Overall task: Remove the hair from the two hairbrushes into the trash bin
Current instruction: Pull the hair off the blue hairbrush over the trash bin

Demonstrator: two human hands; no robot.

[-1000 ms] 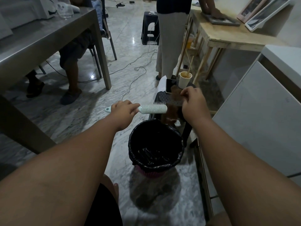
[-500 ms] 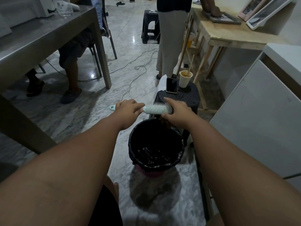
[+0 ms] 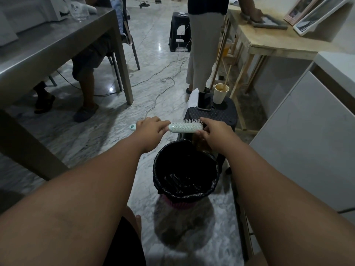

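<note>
Here, left hand (image 3: 151,129) grips hairbrush (image 3: 185,127), right hand (image 3: 216,132) pinches hair (image 3: 198,141) above marble floor (image 3: 169,100).

The trash bin (image 3: 185,169) gapes open below my hands, nothing across its mouth. A black stool (image 3: 217,114) crowds its far right rim, carrying a phone (image 3: 204,100) and paper cup (image 3: 221,93). Bare floor lies left.

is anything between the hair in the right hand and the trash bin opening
Nothing visible. The right hand holds the brownish hair just above the far rim of the trash bin, whose black-lined mouth is open. The hairbrush sits higher, in the left hand.
</note>
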